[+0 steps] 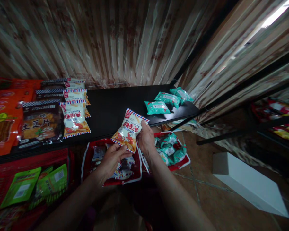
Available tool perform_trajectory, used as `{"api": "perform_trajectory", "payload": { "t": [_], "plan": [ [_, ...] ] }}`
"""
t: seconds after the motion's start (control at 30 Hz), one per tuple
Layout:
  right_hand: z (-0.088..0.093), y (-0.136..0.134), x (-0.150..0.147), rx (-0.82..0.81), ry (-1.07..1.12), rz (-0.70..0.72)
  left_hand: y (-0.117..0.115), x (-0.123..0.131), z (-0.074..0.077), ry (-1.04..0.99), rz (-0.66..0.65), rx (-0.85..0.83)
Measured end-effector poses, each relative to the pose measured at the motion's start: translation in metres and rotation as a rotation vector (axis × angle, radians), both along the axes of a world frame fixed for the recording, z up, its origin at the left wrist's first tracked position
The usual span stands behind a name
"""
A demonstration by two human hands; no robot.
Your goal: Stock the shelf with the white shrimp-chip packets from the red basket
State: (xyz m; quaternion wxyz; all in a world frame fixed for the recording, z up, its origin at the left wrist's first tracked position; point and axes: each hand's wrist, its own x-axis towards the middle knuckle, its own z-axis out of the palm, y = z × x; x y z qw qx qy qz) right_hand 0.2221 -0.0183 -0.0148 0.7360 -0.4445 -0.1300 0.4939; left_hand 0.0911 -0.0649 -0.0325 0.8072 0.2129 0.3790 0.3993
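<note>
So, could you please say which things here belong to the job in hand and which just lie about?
Likely the job:
held white and orange plastic packet
matching packets on black shelf
red basket of similar packets

Seemingly lying about:
long white box
bright green plastic pouches

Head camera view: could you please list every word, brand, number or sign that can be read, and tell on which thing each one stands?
"土豆片": dark bag on the shelf.
"上虾": end of the large red text on the held packet; the characters before it are unclear.
"上虾": likewise on the front white packet.
Too small or blurred: all other print, including on the orange bag, green bags and teal packets.
</note>
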Motion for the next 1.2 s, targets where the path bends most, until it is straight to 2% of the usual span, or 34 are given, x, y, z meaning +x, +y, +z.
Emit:
{"api": "perform_trajectory", "payload": {
  "t": [0.3,0.67,0.83,0.93,1.0,1.03,1.1,1.2],
  "plan": [
    [-0.004,-0.002,0.012,-0.013,-0.008,0.050,-0.002,-0.004,0.009,0.059,-0.061,0.016],
    [-0.001,-0.004,0.014,-0.008,-0.016,0.041,-0.007,0.001,0.004,0.095,-0.080,0.017],
    [0.000,-0.005,0.014,-0.014,-0.031,0.042,-0.007,0.003,0.002,0.205,-0.172,0.047],
    [0.001,-0.004,0.016,-0.032,-0.032,0.009,-0.009,0.001,0.003,0.329,-0.321,0.094],
    [0.001,-0.003,0.018,-0.043,-0.037,-0.020,-0.012,-0.003,0.008,0.471,-0.332,0.236],
    [0.001,-0.003,0.019,-0.045,-0.042,-0.033,-0.014,-0.005,0.011,0.569,-0.279,0.359],
    [0.001,-0.003,0.019,-0.048,-0.054,-0.051,-0.015,-0.008,0.017,0.771,-0.084,0.687],
    [0.001,-0.005,0.017,-0.051,-0.088,-0.045,-0.011,-0.007,0.022,0.925,0.186,1.167]
  ]
}}
